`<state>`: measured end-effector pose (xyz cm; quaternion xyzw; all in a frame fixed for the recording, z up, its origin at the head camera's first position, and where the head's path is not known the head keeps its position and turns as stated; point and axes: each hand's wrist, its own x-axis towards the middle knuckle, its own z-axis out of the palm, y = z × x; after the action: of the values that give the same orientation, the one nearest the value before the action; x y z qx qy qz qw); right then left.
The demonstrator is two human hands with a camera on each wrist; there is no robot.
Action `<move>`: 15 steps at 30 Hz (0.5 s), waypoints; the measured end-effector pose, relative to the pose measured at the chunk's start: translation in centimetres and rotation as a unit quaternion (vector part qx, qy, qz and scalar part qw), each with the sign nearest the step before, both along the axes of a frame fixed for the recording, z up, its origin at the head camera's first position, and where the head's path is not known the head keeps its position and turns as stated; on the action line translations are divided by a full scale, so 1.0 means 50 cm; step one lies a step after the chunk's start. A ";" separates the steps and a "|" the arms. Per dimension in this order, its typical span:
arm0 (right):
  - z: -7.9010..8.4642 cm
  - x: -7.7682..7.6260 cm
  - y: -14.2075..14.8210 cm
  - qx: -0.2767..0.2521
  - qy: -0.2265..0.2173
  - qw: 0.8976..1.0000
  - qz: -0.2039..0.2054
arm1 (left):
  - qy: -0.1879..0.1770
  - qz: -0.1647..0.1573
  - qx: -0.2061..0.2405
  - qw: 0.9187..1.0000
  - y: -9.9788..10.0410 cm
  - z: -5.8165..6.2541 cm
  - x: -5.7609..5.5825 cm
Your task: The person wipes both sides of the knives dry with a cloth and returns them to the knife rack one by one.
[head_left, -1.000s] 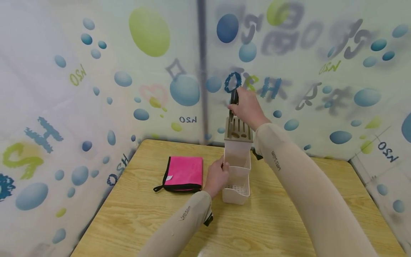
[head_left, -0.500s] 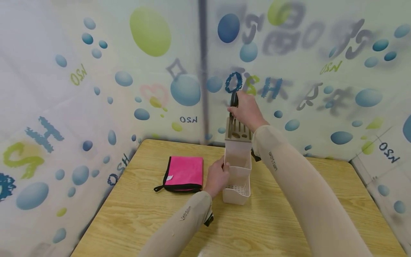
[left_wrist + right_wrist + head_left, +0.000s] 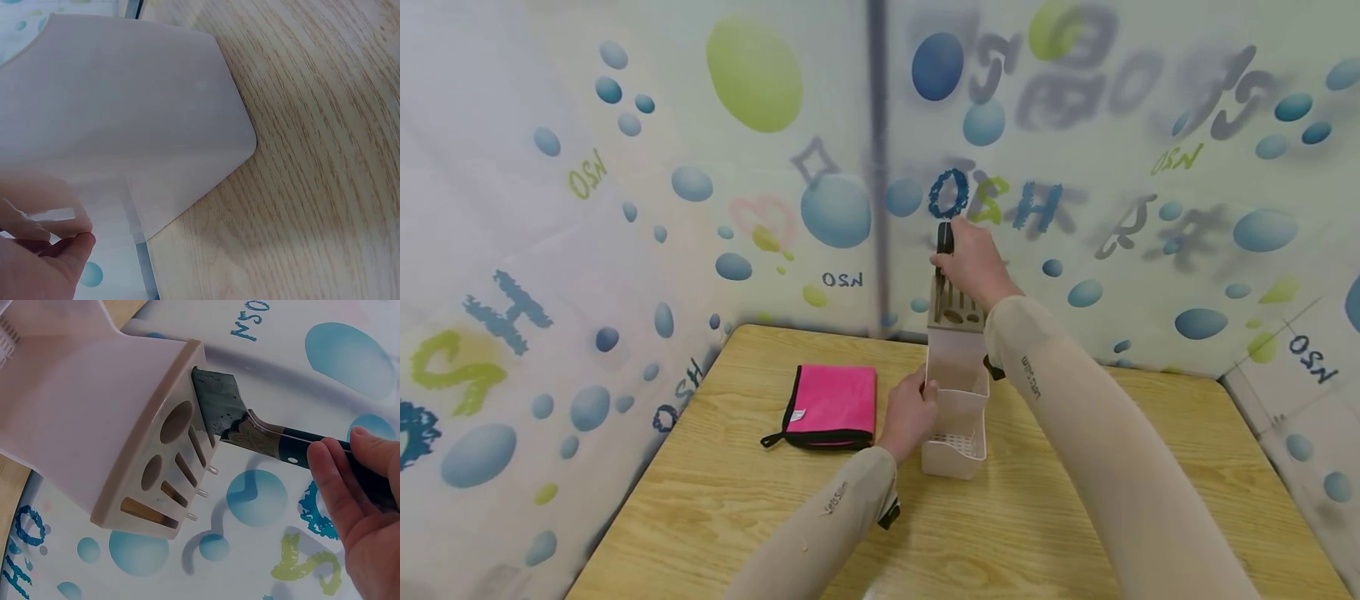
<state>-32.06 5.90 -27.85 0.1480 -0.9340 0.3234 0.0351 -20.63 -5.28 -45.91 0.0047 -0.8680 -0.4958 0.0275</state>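
Note:
A pale plastic knife holder (image 3: 953,408) with a brown slotted top (image 3: 172,450) stands upright on the table. My left hand (image 3: 908,417) grips its left side; in the left wrist view the fingers (image 3: 69,253) bend at the edge of its wall. Above it, my right hand (image 3: 976,262) holds a kitchen knife (image 3: 219,397) by its dark riveted handle, thumb on one side and fingers on the other. Part of the blade is down in the end slot, hidden inside the holder, and the rest shows above the top. The other slots and two oval holes have nothing in them.
A folded pink cloth (image 3: 835,404) with black trim and a hanging loop lies left of the holder on the wooden table (image 3: 700,492). Close behind the table is a wall sheet (image 3: 760,283) printed with bubbles and letters.
My right hand has moved down a little with the knife, and the blade has sunk deeper into the slot. The left hand keeps its place on the holder.

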 end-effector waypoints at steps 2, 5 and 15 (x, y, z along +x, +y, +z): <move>-0.003 0.001 0.000 -0.003 -0.001 1.000 0.002 | -0.003 0.000 0.001 1.000 0.000 -0.001 0.000; -0.008 0.002 -0.001 -0.006 -0.007 1.000 0.004 | -0.006 -0.001 0.001 1.000 0.000 -0.001 0.001; -0.014 -0.007 -0.007 -0.010 -0.020 1.000 -0.002 | 0.008 -0.006 -0.014 1.000 -0.002 -0.004 -0.002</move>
<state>-32.41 5.56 -28.56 0.1389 -0.9315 0.3355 0.0189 -20.72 -5.36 -46.12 -0.0042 -0.8746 -0.4838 0.0314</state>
